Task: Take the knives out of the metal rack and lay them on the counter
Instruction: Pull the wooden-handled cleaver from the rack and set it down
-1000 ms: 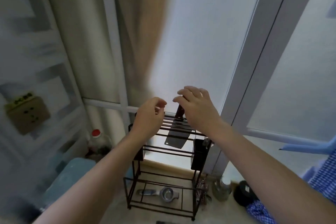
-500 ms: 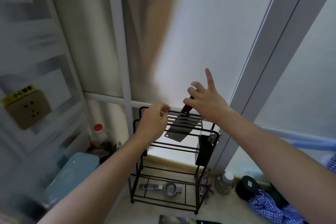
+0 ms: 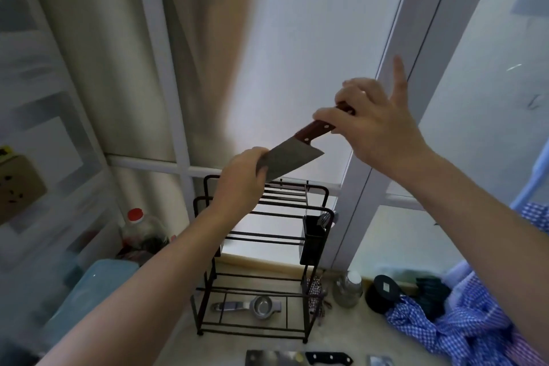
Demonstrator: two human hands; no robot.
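Note:
A cleaver (image 3: 292,157) with a wide grey blade and a red-brown wooden handle hangs in the air above the black metal rack (image 3: 316,211). My right hand (image 3: 377,125) grips its handle, little finger sticking up. My left hand (image 3: 242,184) pinches the far end of the blade. The rack's top slots below show no other knife. On the counter (image 3: 178,345) at the bottom edge lie a black-handled knife (image 3: 297,358) and part of another blade (image 3: 380,361).
A metal squeezer (image 3: 252,306) lies on the rack's bottom shelf, and a black cutlery holder (image 3: 313,239) hangs on its right side. A red-capped bottle (image 3: 139,226) and a blue box (image 3: 89,291) stand left. A jar (image 3: 347,288), a black lid and checked blue cloth (image 3: 463,324) lie right.
The cleaver has come up out of the rack's top slots and now tilts clear above it. My left hand has moved from the rack onto the blade.

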